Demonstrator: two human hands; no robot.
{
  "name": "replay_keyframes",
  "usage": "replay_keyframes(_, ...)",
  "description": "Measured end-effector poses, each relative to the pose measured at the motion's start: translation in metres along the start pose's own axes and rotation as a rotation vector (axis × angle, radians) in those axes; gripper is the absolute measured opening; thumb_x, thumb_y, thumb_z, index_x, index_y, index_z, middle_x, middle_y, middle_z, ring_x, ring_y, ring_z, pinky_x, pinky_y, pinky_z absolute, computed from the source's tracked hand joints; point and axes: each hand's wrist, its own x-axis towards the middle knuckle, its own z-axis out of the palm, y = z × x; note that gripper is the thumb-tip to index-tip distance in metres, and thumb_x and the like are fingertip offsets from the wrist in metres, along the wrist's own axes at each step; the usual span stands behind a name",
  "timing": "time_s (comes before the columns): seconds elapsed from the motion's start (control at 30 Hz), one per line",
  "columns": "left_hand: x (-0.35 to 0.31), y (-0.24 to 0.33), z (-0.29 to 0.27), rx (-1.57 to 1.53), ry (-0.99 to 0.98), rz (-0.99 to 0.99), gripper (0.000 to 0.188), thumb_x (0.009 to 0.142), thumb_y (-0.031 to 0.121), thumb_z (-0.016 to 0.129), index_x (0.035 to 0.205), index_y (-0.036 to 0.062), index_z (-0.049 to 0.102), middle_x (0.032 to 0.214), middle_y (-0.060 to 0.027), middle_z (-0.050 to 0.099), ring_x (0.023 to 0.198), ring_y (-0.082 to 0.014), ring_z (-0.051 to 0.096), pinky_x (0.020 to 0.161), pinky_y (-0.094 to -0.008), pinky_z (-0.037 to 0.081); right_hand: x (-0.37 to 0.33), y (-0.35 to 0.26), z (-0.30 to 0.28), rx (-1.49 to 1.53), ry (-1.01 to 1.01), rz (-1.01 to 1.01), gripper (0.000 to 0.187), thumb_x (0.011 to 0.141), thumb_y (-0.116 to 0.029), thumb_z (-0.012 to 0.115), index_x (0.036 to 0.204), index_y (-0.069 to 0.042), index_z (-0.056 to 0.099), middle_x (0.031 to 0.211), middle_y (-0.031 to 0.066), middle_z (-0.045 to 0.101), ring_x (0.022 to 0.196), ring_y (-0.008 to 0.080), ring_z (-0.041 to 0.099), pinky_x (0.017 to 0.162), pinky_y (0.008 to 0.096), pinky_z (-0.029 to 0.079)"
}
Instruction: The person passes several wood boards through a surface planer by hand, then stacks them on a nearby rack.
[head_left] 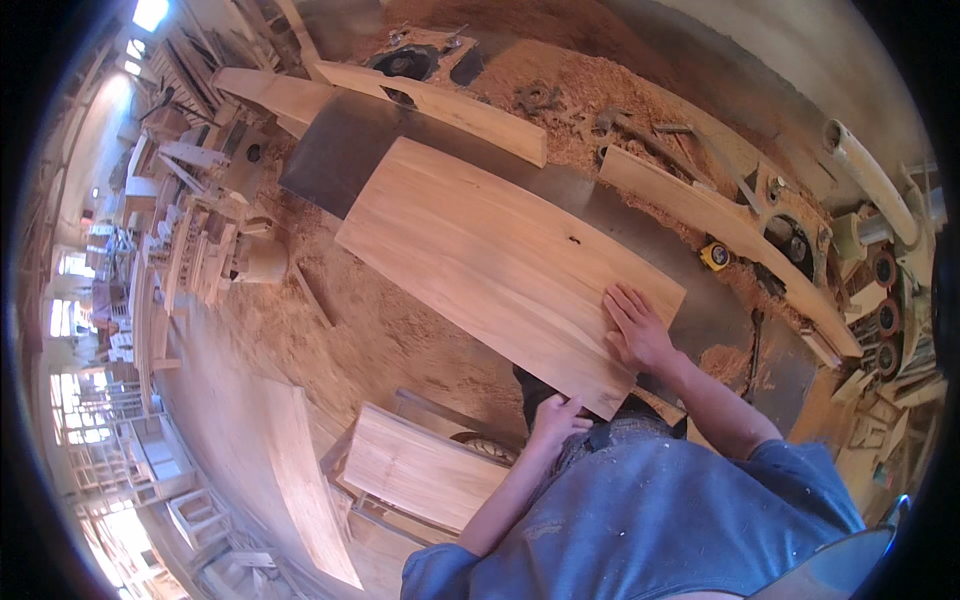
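A wide, pale wooden board (480, 255) with a small dark knot lies slantwise over a dark metal machine table (335, 145), its near end reaching back to my waist. My right hand (638, 328) rests flat on the board's top near its right end, fingers stretched out. At the board's near left edge, close to its near corner, my left hand (560, 422) is closed with the thumb up against the edge; its other fingers are curled and partly hidden. Beyond the board stand two wooden fences, a left one (450, 115) and a right one (690, 205), with a gap between them.
A yellow tape measure (715, 256) lies against the right fence. Wood shavings (590, 85) heap behind the fences, around a hammer (650, 138). Left of me is a stack of planed boards (425, 465); a long plank (305, 480) lies farther left. Sawdust covers the floor (370, 340).
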Motion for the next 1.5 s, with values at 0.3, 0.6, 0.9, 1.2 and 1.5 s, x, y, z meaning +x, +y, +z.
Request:
replay_keyframes(0.3, 0.087, 0.179, -0.109, -0.268, 0.538, 0.556, 0.113, 0.085, 0.033, 0.085, 0.161, -0.0029, 0.011, 0.154, -0.0228, 0.044, 0.136, -0.0288, 0.051, 0.110, -0.0413, 0.045, -0.031, 0.008, -0.011, -0.004, -0.008, 0.053, 0.060, 0.089, -0.019, 0.062, 0.144, 0.001, 0.050, 0.155, 0.0205, 0.045, 0.146, 0.0383, 0.040, 0.121, 0.0536, 0.030)
replay_keyframes(0.6, 0.149, 0.232, -0.065, -0.101, 0.700, 0.422, 0.133, 0.079, 0.044, 0.088, 0.159, -0.0072, -0.005, 0.161, -0.0256, 0.031, 0.147, -0.0300, 0.037, 0.121, -0.0414, 0.030, -0.028, 0.038, -0.005, -0.060, 0.151, 0.200, 0.050, 0.088, -0.018, 0.063, 0.135, 0.000, 0.059, 0.148, 0.0177, 0.054, 0.143, 0.0365, 0.046, 0.121, 0.0532, 0.030)
replay_keyframes(0.9, 0.127, 0.286, -0.041, 0.620, 1.054, 0.415, 0.125, 0.074, 0.058, 0.084, 0.160, -0.0022, 0.016, 0.164, -0.0311, 0.023, 0.157, -0.0390, 0.011, 0.127, -0.0468, 0.015, -0.028, 0.041, -0.012, 0.003, 0.105, 0.210, 0.055, 0.084, -0.018, 0.069, 0.133, 0.002, 0.059, 0.146, 0.0192, 0.055, 0.143, 0.0396, 0.045, 0.121, 0.0550, 0.029)
replay_keyframes(1.2, 0.156, 0.413, -0.035, 1.448, 0.753, 0.662, 0.125, 0.070, 0.062, 0.085, 0.154, -0.0118, 0.030, 0.167, -0.0266, 0.021, 0.158, -0.0362, 0.011, 0.129, -0.0397, 0.013, -0.028, 0.013, 0.001, 0.073, 0.154, 0.252, 0.055, 0.081, -0.022, 0.070, 0.128, 0.004, 0.063, 0.143, 0.0224, 0.058, 0.140, 0.0424, 0.049, 0.120, 0.0555, 0.031)
replay_keyframes(1.5, 0.170, 0.447, -0.053, 1.530, 0.731, 0.579, 0.144, 0.055, 0.074, 0.087, 0.155, -0.0125, 0.028, 0.167, -0.0281, 0.019, 0.158, -0.0358, 0.011, 0.129, -0.0371, 0.013, 0.001, 0.005, 0.011, 0.094, 0.241, 0.298, 0.053, 0.072, -0.020, 0.076, 0.120, 0.002, 0.069, 0.136, 0.0203, 0.064, 0.136, 0.0391, 0.054, 0.120, 0.0532, 0.032)
